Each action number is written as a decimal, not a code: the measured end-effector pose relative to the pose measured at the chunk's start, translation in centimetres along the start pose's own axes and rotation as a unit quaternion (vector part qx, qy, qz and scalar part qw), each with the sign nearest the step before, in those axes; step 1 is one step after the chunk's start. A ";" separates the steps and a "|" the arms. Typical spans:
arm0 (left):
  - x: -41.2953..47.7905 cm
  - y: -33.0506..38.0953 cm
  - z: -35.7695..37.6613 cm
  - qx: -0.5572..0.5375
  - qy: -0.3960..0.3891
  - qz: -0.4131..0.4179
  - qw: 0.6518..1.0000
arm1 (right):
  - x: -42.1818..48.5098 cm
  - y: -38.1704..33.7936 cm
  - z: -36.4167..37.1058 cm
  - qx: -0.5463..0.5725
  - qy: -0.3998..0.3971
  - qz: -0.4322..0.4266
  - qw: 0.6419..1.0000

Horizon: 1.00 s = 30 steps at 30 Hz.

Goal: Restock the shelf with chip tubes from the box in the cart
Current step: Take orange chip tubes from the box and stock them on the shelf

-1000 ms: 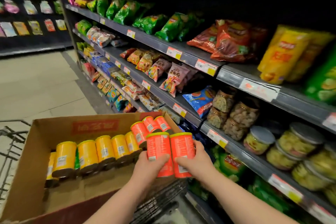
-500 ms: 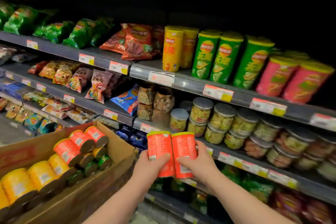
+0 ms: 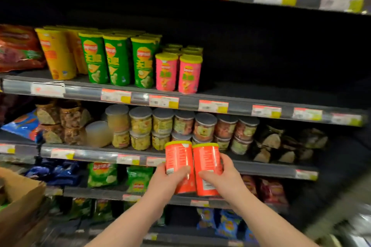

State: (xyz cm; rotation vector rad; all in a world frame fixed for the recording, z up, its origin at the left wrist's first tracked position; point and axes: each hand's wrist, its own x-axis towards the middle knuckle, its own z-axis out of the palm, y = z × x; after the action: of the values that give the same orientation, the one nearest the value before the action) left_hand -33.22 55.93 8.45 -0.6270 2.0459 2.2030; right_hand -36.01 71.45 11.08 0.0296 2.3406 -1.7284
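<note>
Before the lower shelves (image 3: pixel 96 193), head view: the left hand (image 3: pixel 168 182) grips one upright orange chip tube (image 3: pixel 177 158), the right hand (image 3: pixel 222 180) a second orange tube (image 3: pixel 206 162), the two touching. The bare shelf stretch (image 3: pixel 281 94) beside the pink tubes (image 3: pixel 178 72) lies above and rightward, nearer the right hand.

The orange tubes (image 3: pixel 179 158) are no longer over the box (image 3: pixel 22 202). The left hand (image 3: pixel 166 183) and right hand (image 3: pixel 223 183) now hold them out in front of the shelving, level with the front edge of the jar shelf (image 3: pixel 96 153). The box, which a second ago filled the lower left with its rows of yellow and orange tubes, is down to one cardboard corner at the left border. The tube shelf (image 3: pixel 271 94) comes fully into view, with green tubes (image 3: pixel 117 62) and pink tubes (image 3: pixel 178 74) standing toward its left end and its right half bare.
</note>
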 end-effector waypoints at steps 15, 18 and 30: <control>-1.9 2.5 9.4 -0.031 -0.019 0.047 0.998 | 0.4 1.1 -10.1 0.058 -0.007 -0.040 0.998; -1.5 3.8 9.6 -0.033 -0.016 0.063 0.997 | 1.4 0.4 -10.7 0.064 0.002 -0.055 0.996; 3.5 9.7 9.6 -0.058 -0.037 0.121 0.990 | 7.8 -6.7 -13.1 0.001 0.040 -0.120 0.992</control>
State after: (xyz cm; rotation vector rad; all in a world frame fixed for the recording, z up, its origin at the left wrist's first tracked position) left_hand -41.93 63.40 16.62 -0.3130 2.0658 2.4494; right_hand -46.88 80.89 19.48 -0.1944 2.4873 -1.8687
